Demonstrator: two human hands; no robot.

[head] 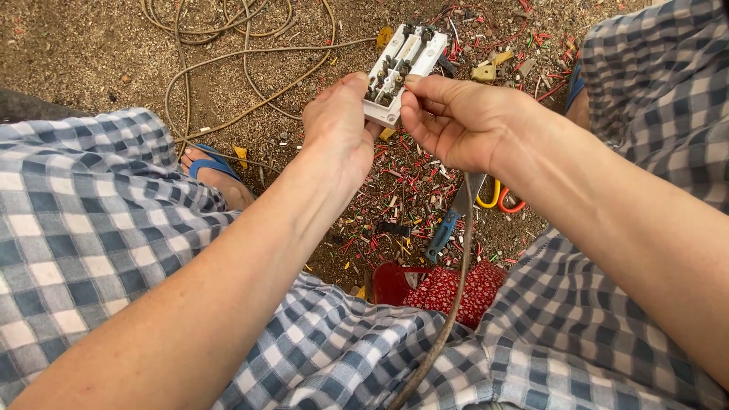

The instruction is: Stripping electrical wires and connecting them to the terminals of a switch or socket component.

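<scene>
Far left: I see a blue-and-white checked cloth (91,220) over the knee, and past it a foot in a blue sandal (209,168) on the gritty ground (83,53).
Upper left: Loops of tan cable (228,57) lie across the dirt, well apart from the hands.
Left hand: The left hand (338,129) is closed round the near end of the white socket block (400,68), thumb on its edge and the other fingers hidden underneath.
Socket block: It sits in the air between both hands, above the ground and tilted away from me, its back open so the small metal contacts and slots show.
Right hand: The right hand (448,121) is curled, thumb and forefinger pinched at the near corner of the block; I cannot tell whether they hold a small part or only press the plastic.
How it should handle: I judge it light and rigid, hard plastic that could crack under a squeeze, with little contacts that could bend or drop out. The plain long sides look the safest place to grip, clear of the open contact face.
Below the hands: Red and green wire scraps (402,190) litter the dirt, with a blue-handled tool (448,228) just beside them and a thick cable (448,304) running down across the lap.
Right: Scissors with yellow and orange loops (501,199) peek from behind the right wrist; a red patterned cloth (456,292) lies near the knees.
</scene>
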